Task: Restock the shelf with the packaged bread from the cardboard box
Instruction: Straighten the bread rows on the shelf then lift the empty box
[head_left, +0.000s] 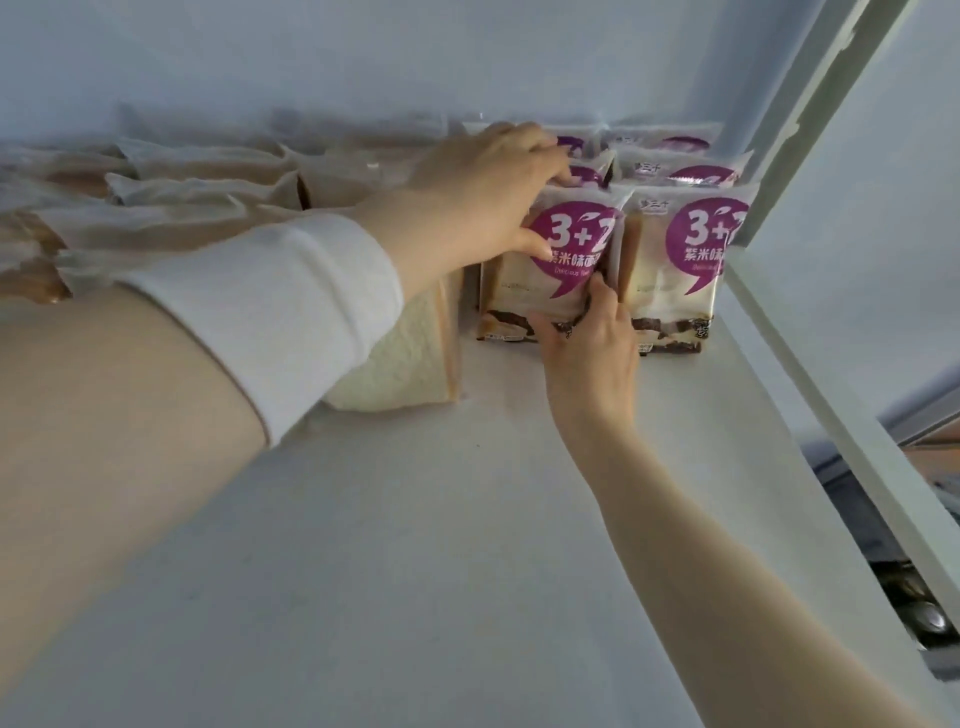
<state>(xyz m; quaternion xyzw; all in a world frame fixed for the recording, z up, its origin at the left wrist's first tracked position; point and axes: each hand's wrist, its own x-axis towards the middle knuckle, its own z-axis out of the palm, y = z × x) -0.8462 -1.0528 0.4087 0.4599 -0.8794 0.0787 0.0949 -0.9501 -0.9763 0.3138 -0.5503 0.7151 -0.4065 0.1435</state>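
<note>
- The left hand (488, 187), coming out of a white sleeve (270, 312), grips the top left of a purple-labelled bread packet (556, 275). Its fingers are curled over the upper edge and its thumb presses on the front.
- The right hand (589, 348) pinches the lower right corner of the same packet, thumb on the front near the bottom and fingers tucked along its right side.
- That packet stands upright on the white shelf (415, 519), at the front of its row, held between both hands.
- A matching packet (680, 270) stands just beside it on the right, the right hand's fingers slipped between the two.
- More purple-labelled packets (691, 174) are lined up behind these, toward the back wall.
- A packet of plain white sliced bread (400, 358) sits just left of the held packet, partly under the left forearm.
- Further left, clear-wrapped bread packets (208, 176) fill the shelf in rows.
- A pale upright post (810, 171) slants past the right end of the shelf.
</note>
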